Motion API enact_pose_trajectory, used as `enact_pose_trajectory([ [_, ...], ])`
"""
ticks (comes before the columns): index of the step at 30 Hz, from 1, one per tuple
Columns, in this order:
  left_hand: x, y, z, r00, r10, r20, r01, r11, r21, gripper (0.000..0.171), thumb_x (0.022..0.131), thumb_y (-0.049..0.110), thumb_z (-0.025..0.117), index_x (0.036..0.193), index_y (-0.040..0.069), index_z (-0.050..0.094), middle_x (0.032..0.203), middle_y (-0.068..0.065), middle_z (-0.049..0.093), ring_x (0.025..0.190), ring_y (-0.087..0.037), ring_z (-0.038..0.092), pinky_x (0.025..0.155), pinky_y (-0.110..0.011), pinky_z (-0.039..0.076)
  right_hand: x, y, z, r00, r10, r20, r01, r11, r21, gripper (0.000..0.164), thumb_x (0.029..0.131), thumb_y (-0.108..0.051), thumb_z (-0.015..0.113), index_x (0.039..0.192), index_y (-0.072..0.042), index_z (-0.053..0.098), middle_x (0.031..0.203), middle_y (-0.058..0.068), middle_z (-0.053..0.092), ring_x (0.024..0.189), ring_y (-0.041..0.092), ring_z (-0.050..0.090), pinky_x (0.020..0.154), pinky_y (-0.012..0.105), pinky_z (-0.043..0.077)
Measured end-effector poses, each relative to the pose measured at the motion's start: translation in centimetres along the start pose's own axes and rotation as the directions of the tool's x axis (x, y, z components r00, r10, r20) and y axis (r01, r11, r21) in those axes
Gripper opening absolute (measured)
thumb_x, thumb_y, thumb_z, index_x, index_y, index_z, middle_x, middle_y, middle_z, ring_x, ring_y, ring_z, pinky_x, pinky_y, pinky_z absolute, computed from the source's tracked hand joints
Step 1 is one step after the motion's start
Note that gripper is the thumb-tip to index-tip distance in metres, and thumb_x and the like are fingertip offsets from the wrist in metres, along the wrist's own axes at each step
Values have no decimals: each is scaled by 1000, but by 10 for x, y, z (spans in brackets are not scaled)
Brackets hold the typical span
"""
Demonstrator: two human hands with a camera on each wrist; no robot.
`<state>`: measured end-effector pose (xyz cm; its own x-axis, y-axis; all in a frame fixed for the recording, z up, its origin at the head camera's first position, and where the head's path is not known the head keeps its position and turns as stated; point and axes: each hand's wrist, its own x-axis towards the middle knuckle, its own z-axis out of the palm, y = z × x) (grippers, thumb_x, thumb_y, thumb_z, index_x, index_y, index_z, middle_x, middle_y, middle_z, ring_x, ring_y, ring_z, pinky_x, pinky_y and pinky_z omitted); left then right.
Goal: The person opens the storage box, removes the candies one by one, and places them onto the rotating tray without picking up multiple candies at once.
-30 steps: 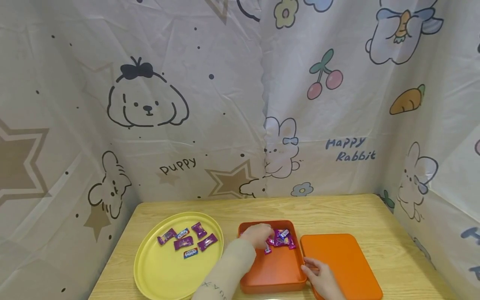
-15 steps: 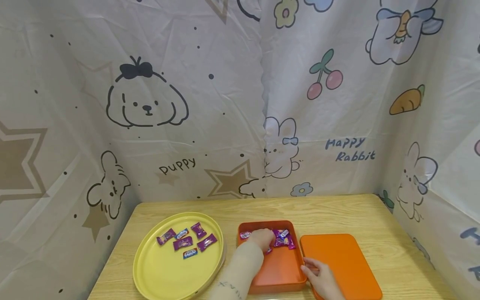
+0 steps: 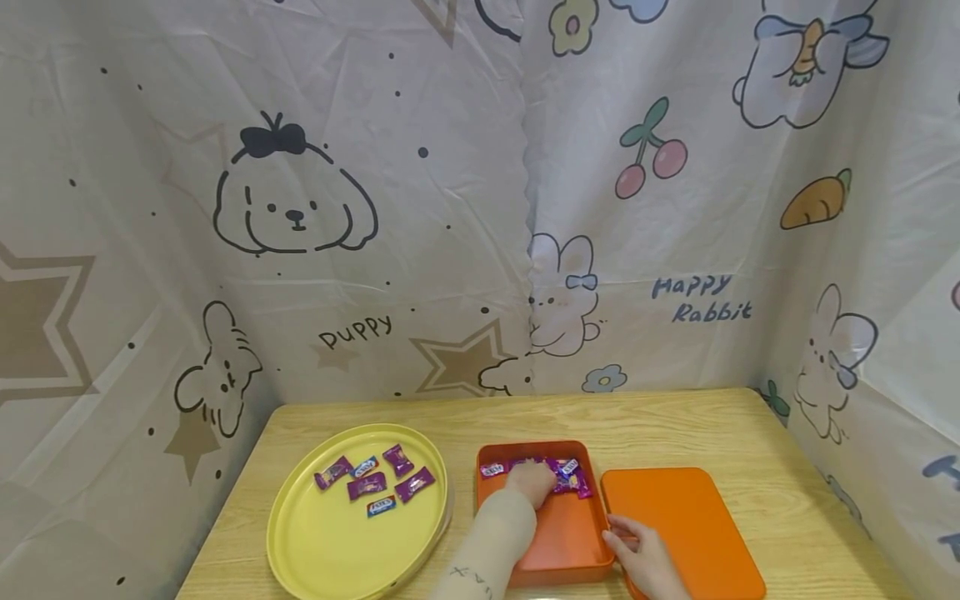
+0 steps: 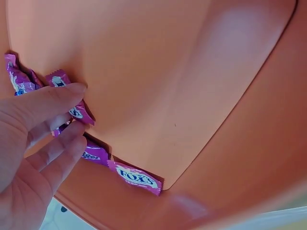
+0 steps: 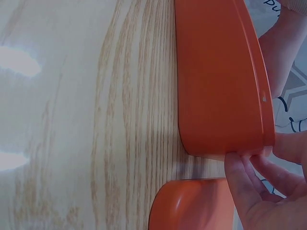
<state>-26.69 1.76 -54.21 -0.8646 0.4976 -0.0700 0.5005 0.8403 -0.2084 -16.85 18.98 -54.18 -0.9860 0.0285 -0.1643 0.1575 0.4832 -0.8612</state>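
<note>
My left hand [image 3: 532, 482] reaches down into the orange box [image 3: 558, 546]. In the left wrist view its thumb and fingers pinch a small pink wrapped candy [image 4: 86, 115]. Several purple and pink candies lie along the box's far wall, among them a pink one marked FOX'S [image 4: 136, 178]. My right hand [image 3: 639, 552] grips the box's right wall near its front corner, with the fingers [image 5: 238, 177] on the outside. To the left, a round yellow tray [image 3: 322, 550] bears several purple candies [image 3: 367, 487] and some small blue-and-white ones [image 3: 381, 506].
A flat orange lid [image 3: 686, 525] lies on the wooden table [image 3: 795, 467] just right of the box, partly under the right hand. A patterned cloth [image 3: 465, 250] hangs behind the table and along both sides.
My left hand has shifted slightly right within the box, uncovering candies along its far-left side. My right hand stays on the box wall.
</note>
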Motion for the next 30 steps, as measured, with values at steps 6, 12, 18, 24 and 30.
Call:
enact_pose_trajectory([
  [6,2,3,-1,1000,-5,23,5,1000,8,16,85,14,58,83,25,71,86,6,67,78,-14,61,65,-27,51,0,0,0,1000,13,5,-13,1000,3,39,90,-16,57,116,13,54,99,20,62,87,31,62,71,38,53],
  [12,25,6,36,999,-17,42,17,1000,4,18,83,12,60,80,27,70,83,7,67,74,-17,62,60,-33,53,1,1,1,1000,14,11,-14,1000,4,40,90,-17,57,116,13,53,100,21,62,88,32,62,70,38,53],
  [18,26,8,38,997,-27,67,27,1000,11,17,83,12,61,81,27,70,83,7,67,73,-16,62,58,-34,53,1,1,1,1000,13,7,-13,1000,2,40,90,-16,57,116,13,53,100,21,62,88,32,62,70,38,54],
  [24,3,6,0,998,-31,52,31,999,-9,13,83,15,62,81,25,70,83,8,66,74,-12,62,62,-28,52,1,1,1,1000,21,11,-21,1000,0,40,90,-17,57,117,13,53,101,22,62,89,33,62,70,38,54],
  [30,-4,2,-10,999,-14,47,16,1000,-26,6,78,18,69,82,23,69,84,7,66,79,-13,61,63,-25,52,0,0,0,1000,19,18,-19,1000,5,41,90,-17,57,117,13,52,101,22,61,90,34,61,71,39,53],
])
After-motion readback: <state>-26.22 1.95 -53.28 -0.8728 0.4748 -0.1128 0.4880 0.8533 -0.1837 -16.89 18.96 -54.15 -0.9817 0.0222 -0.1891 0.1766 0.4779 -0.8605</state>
